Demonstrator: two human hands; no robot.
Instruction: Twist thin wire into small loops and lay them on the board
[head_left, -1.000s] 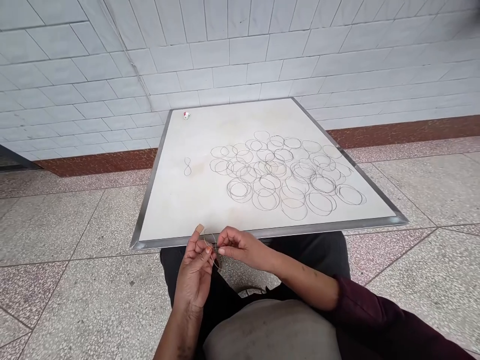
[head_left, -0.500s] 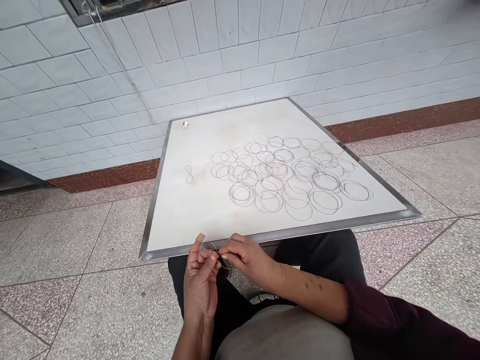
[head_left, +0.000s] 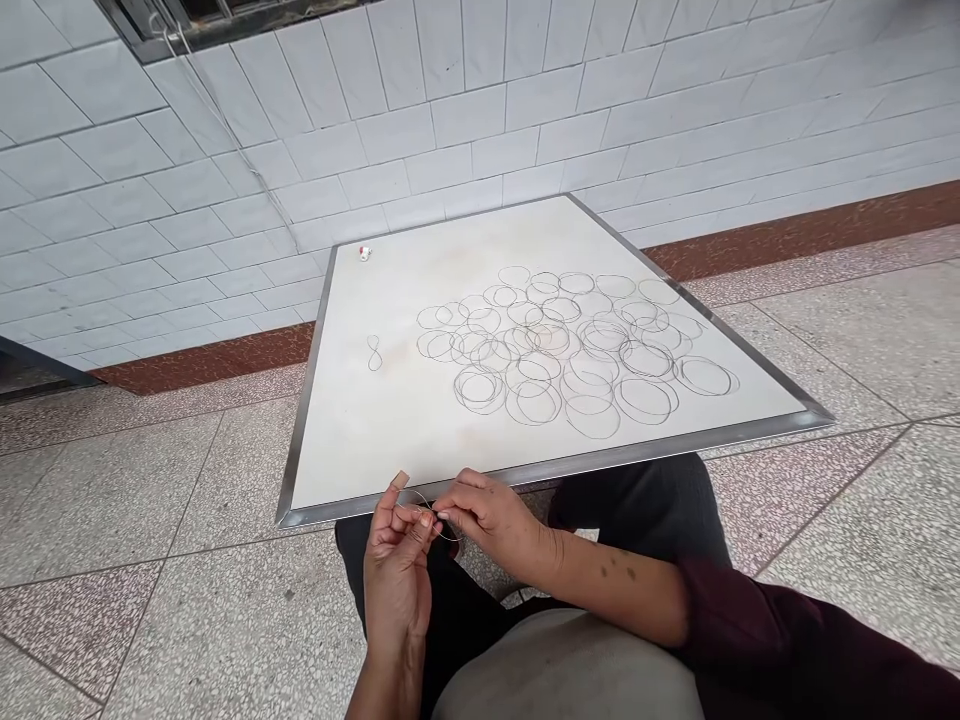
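Head view: lower center of frame, left hand (head_left: 399, 575) pinches thin wire (head_left: 449, 538) between thumb and finger; right hand (head_left: 499, 520), fingertips narrowed, grips same wire beside it, at desk's (head_left: 352, 430) lower edge. Overlapping rings (head_left: 551, 340) spread center to right; figure-eight loop (head_left: 374, 352) lies left of center.

Gap between rings (head_left: 551, 340) and figure-eight loop (head_left: 375, 348)

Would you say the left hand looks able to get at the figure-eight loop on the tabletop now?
Probably yes: the left hand is by the near edge of the tabletop, and nothing visible stands between it and the figure-eight loop, though that hand pinches a thin wire.
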